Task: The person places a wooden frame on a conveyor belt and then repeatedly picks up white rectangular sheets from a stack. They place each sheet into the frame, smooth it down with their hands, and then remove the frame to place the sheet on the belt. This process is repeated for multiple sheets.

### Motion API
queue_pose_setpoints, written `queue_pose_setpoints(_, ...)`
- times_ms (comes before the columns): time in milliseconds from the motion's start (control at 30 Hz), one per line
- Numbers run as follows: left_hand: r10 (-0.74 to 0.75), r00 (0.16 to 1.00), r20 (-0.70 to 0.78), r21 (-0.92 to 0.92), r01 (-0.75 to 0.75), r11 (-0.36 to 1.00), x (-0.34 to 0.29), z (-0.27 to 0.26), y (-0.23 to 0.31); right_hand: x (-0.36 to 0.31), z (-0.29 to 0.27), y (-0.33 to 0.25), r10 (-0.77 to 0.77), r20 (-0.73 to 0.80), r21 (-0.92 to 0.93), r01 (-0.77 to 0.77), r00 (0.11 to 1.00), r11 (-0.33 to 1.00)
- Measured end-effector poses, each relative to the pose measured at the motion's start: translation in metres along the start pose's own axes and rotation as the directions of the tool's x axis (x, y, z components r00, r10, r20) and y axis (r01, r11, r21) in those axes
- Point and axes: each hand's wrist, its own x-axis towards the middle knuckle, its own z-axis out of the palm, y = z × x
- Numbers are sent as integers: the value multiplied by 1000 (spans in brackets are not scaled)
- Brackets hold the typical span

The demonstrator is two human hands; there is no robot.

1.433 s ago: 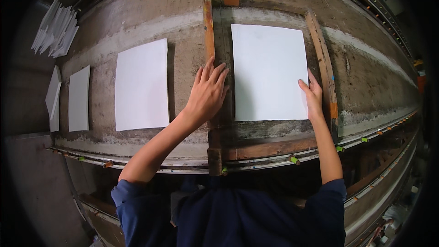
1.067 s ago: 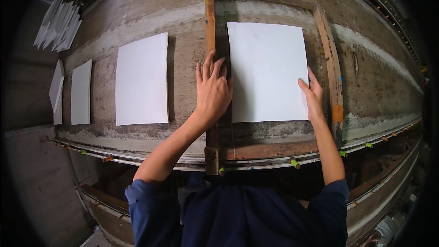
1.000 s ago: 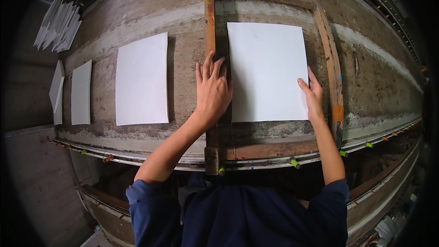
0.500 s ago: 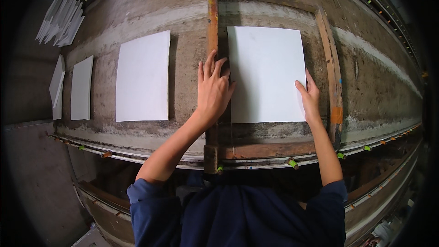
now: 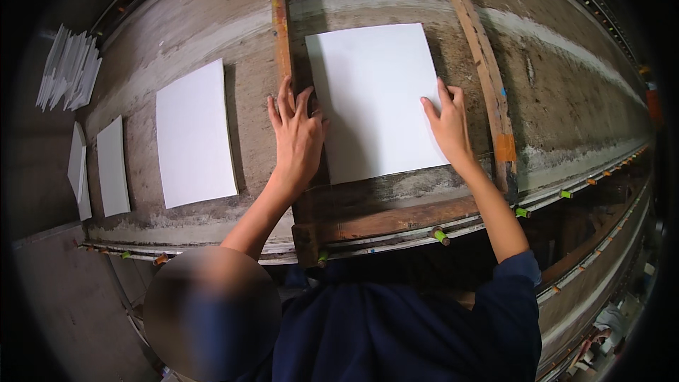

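Observation:
A white rectangular sheet (image 5: 382,99) lies within a worn wooden frame (image 5: 481,49) on the stained table. My left hand (image 5: 297,131) rests on the frame's left bar, its fingers spread, beside the sheet's left edge. At the opposite edge is my right hand (image 5: 449,120). Its thumb lies over the sheet's margin, while the other fingers are just outside the edge, apart from the thumb. The frame carries orange tape patches at its far bar and right bar. A round blur hides my left elbow.
Left of the frame lies another white sheet (image 5: 196,134). Farther left are a smaller white piece (image 5: 113,168), two overlapping pieces (image 5: 79,170) and a fanned pile of white sheets (image 5: 69,67). A metal rail with green and orange pegs (image 5: 440,235) lines the table's near edge.
The view has shifted and tilted, so the frame and sheets appear farther left. My right thumb has slid closer to the sheet's edge. My left hand stays on the frame's left bar.

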Motion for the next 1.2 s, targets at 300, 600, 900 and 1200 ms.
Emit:
queue_pose_setpoints(300, 5, 1000, 13, 53, -6, 999, 0, 1, 5, 7, 6, 6, -27, -20, 79, 29, 999, 996)
queue_pose_setpoints(600, 11, 1000, -13, 91, -10, 996, -2, 4, 6, 1, 18, 8, -104, -100, -31, 101, 989, 994)
queue_pose_setpoints(900, -39, 975, 217, 209, -7, 978, -6, 15, 48, 5, 18, -12, -421, -6, -416, 381, 907, 826)
queue_pose_setpoints(1200, 5, 986, 168, 23, -9, 1000, 5, 29, 49, 2, 15, -33, -634, 383, -36, 696, 672, 717)
